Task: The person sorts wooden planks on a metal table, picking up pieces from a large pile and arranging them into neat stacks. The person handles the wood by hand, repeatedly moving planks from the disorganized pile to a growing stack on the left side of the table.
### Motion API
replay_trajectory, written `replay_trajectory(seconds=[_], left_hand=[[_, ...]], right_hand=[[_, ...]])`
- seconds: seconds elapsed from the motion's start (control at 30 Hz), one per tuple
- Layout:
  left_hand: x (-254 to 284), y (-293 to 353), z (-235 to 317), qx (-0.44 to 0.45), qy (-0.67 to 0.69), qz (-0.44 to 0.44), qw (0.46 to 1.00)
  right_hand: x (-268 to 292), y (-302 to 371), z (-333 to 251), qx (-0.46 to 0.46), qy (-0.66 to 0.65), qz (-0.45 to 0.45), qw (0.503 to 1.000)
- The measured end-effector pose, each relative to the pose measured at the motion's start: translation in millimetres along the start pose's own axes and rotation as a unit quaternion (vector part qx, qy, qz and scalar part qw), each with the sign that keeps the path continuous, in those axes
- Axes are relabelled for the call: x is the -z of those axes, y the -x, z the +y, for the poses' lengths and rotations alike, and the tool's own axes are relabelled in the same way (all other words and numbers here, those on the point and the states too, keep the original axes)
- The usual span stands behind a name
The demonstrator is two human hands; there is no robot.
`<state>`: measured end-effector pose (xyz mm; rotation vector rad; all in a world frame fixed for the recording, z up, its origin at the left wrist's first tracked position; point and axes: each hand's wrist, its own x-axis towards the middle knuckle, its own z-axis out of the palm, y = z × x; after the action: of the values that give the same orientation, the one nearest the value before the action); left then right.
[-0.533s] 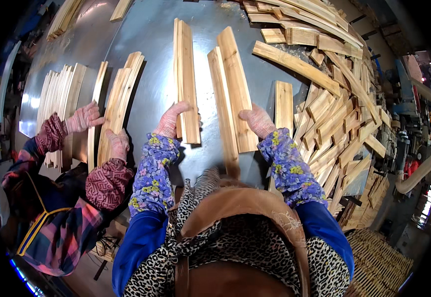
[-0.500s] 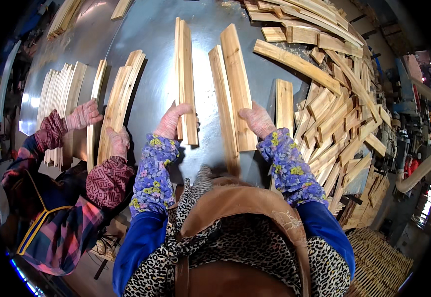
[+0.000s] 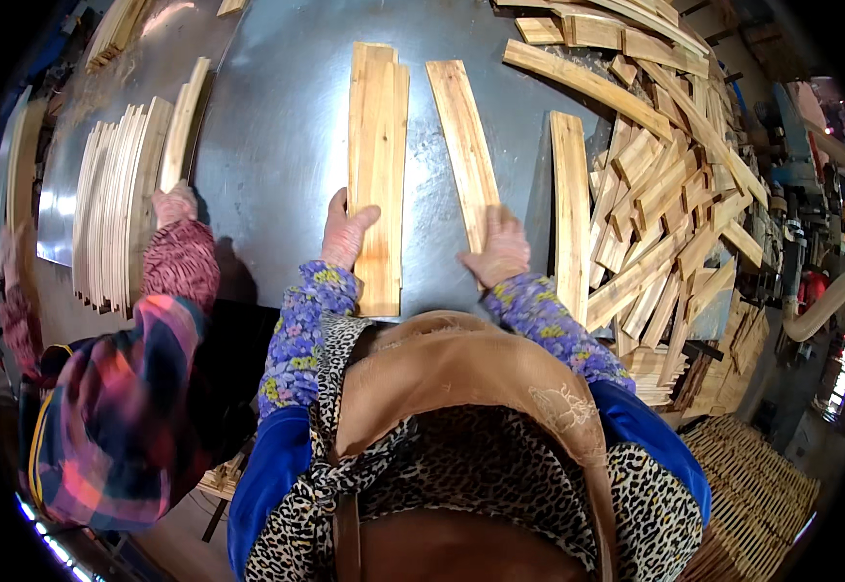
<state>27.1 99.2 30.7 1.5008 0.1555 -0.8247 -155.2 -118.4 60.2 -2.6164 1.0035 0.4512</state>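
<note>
My left hand (image 3: 348, 233), in a pinkish work glove, is closed on the near part of a small stack of wooden boards (image 3: 376, 145) lying lengthwise in front of me. The boards overlap, with their long edges slightly offset. To the right, a single wooden board (image 3: 461, 126) slants on the metal table (image 3: 277, 126). My right hand (image 3: 502, 248), gloved alike, grips its near end, the fingers over it and the thumb on the left side. Another board (image 3: 568, 194) lies just beyond my right hand.
A large heap of loose boards (image 3: 655, 194) covers the table's right side. On the left, a co-worker's gloved hand (image 3: 175, 204) holds narrow boards (image 3: 186, 116) next to a row of boards on edge (image 3: 112, 204). A slatted stack (image 3: 747, 485) stands at the lower right.
The boards in my left hand have turned broad face up, forming a wider stack. The right-hand pair has become a single board. The co-worker's boards left of mine have gone from their spot.
</note>
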Motion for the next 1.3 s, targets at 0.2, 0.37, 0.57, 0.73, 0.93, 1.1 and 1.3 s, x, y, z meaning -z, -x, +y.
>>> replay_trajectory(seconds=[0.2,0.37,0.57,0.73,0.93,1.1,1.3], left_hand=[[28,-12,-7,0.216,0.411,-0.215,0.859],[-25,-3,-18,0.232,0.388,-0.096,0.887],[-14,-1,-34,0.224,0.495,-0.209,0.813],[-30,-18,-50,0.23,0.429,-0.231,0.842],[-58,-34,-49,0.229,0.494,-0.252,0.8],[-109,-37,-19,0.196,0.461,-0.385,0.775],[-132,-51,-45,0.225,0.471,-0.237,0.819]], right_hand=[[-26,-57,51,0.038,-0.414,-0.018,0.909],[-20,-30,-36,0.057,-0.572,-0.162,0.802],[54,11,2,-0.003,-0.093,-0.054,0.994],[8,11,149,-0.161,0.067,0.048,0.983],[61,-36,157,-0.002,-0.494,0.01,0.87],[41,-104,100,-0.116,-0.711,-0.094,0.687],[42,-149,55,0.069,-0.593,-0.124,0.792]])
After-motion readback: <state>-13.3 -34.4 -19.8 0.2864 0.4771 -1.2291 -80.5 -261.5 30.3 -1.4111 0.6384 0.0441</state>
